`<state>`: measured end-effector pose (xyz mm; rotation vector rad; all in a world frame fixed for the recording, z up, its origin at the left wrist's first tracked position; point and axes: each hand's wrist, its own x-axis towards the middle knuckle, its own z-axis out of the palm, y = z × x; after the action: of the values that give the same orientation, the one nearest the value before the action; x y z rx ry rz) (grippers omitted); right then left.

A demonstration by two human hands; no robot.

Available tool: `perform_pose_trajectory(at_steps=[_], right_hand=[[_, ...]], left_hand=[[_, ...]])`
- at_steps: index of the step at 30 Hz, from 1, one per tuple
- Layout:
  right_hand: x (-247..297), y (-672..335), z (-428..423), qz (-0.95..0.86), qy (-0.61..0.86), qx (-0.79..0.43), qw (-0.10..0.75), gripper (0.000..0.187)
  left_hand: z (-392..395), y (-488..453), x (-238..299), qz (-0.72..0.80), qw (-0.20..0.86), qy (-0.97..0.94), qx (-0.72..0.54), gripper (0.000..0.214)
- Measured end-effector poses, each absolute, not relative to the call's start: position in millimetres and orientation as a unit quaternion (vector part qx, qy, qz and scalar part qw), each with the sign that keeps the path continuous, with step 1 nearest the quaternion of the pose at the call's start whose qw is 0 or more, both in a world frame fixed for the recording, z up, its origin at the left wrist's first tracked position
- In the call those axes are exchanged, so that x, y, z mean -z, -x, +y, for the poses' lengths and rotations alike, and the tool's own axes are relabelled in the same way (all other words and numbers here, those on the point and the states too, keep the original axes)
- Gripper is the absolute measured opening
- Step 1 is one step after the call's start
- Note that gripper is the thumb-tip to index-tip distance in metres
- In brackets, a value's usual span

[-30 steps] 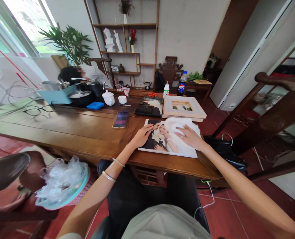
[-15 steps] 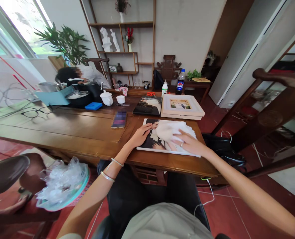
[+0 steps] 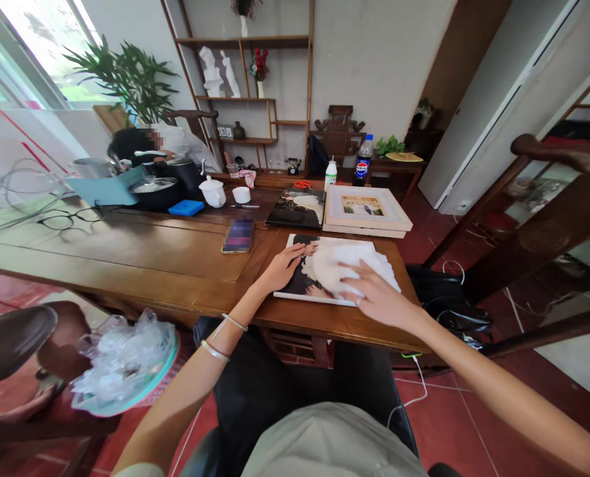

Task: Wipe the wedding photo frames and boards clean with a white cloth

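Observation:
A photo panel (image 3: 299,286) with a dark portrait print and white edges lies flat near the table's front edge. My left hand (image 3: 286,266) rests on its left side, fingers stretched out. A white cloth or tissue (image 3: 385,266) is spread across the panel's middle and right, reaching past its right edge. On that cloth lies my right hand (image 3: 377,291), palm down with fingers apart; a ring shows on it. Much of the print is hidden by the cloth and my hand.
Behind the panel lie a dark photo album (image 3: 295,209) and a pale framed picture box (image 3: 367,211). A phone (image 3: 238,236) is left of my hands. Bottles, a white teapot (image 3: 212,192), a blue box (image 3: 186,208) and glasses (image 3: 70,219) stand around. A person sits at the far left.
My right hand and the white cloth have shifted slightly on the panel, the cloth now reaching further past its right edge. My left hand stays in place.

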<state>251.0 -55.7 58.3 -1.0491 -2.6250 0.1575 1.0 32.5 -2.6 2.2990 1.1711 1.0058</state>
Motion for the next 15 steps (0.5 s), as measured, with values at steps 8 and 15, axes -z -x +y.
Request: perform_pose_trajectory(at_steps=[8, 15], right_hand=[[-62.6, -246.4, -90.0, -0.932, 0.321, -0.090, 0.146, 0.026], [-56.2, -272.0, 6.2, -0.906, 0.400, -0.034, 0.135, 0.038]], left_hand=[[32.0, -0.2, 1.4, 0.408, 0.185, -0.821, -0.354, 0.038], [30.3, 0.0, -1.1, 0.411, 0.188, -0.823, -0.344, 0.040]])
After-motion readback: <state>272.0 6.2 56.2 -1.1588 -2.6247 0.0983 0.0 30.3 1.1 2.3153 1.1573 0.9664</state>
